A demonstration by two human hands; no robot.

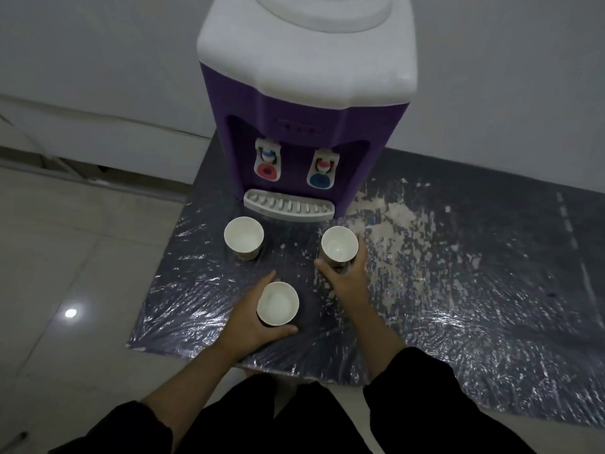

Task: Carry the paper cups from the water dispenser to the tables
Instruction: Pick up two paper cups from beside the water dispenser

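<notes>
A purple water dispenser with a white top stands on a dark table wrapped in shiny clear plastic film. It has two taps, and a light grey drip tray sticks out at its foot. Three white paper cups are on the table in front of it, all upright with the open mouth up.

The left hand is wrapped around the nearest white paper cup. The thumb lies along the near side of this cup and the other fingers go around its left and far side, so the hand is clamped on the cup. The cup stands near the front edge of the table. I cannot tell if its bottom touches the table or is a little above it.

The right hand grips the right white paper cup from the near side. The thumb is on the left of the cup wall and the fingers on the right, closed on it. This cup is just in front of the right end of the drip tray.

The third white paper cup stands free at the left, just in front of the left end of the drip tray, apart from both hands.

Both forearms come out of black sleeves at the bottom. The floor of pale tiles is seen at the left of the table.
</notes>
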